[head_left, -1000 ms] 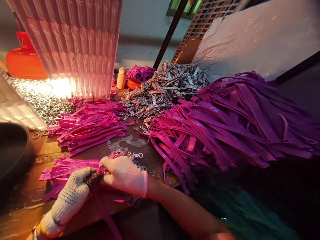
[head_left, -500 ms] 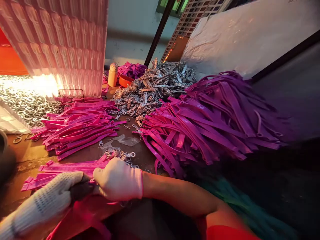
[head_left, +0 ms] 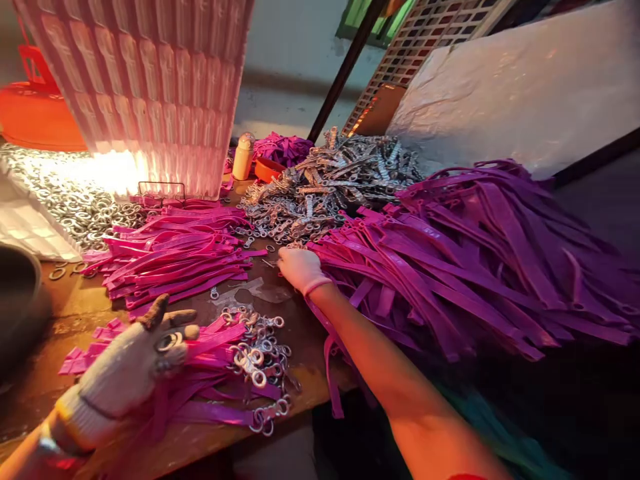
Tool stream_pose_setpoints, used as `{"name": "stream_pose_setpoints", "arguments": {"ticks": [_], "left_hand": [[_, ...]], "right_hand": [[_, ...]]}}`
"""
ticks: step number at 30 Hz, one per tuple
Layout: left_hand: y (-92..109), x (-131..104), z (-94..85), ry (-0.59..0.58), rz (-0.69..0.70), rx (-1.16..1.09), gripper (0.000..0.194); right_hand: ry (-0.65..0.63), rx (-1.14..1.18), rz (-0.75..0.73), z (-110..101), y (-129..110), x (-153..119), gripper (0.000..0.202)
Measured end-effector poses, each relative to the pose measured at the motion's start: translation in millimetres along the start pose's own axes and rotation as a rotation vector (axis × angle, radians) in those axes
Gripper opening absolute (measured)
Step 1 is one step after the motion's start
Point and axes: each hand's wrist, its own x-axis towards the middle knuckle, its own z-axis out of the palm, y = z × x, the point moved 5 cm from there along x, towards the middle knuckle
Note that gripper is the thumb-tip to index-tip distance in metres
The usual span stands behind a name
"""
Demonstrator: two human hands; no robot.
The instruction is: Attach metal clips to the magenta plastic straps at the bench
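Note:
My left hand, in a worn knitted glove, hovers over a small heap of finished-looking pink straps with metal links and rings at their ends. A metal ring shows between its partly curled fingers. My right hand, in a pale glove, reaches forward to the left ends of the large purple strap pile. Its fingers are drawn together there, and what they grip is hidden. Just beyond it lies a mound of silvery metal links.
More pink straps lie in a bundle at left centre. Behind them are loose metal rings under a bright lamp with an orange shade, next to a ribbed plastic panel. A bottle stands at the back. A dark round container is at the left edge.
My hands were together over the near straps; now they are apart. The right has moved forward to the purple pile. The left has lifted and loosened, and a strap with rings lies below it.

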Motion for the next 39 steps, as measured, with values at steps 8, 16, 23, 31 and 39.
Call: {"name": "stream_pose_setpoints", "arguments": {"ticks": [8,16,23,31,39], "left_hand": [[-14,-1,4.7,-0.009,0.069,0.085,0.045],[-13,-14,6.7,0.000,0.217,0.227,0.060],[-13,-18,19.1,-0.238,0.383,0.279,0.055],[-16,-15,5.6,-0.055,0.379,0.371,0.035],[-43,-13,8.5,0.079,0.410,0.266,0.035]], "right_hand": [[-0.029,0.183,-0.015,32,9,28,0.025],[0.062,0.638,-0.446,-2,-74,-73,0.027],[-0.158,1.051,-0.781,-8,-147,-159,0.030],[-0.042,1.411,-0.472,9,-139,-146,0.018],[0.084,1.353,-0.488,10,-139,-160,0.010]]}}
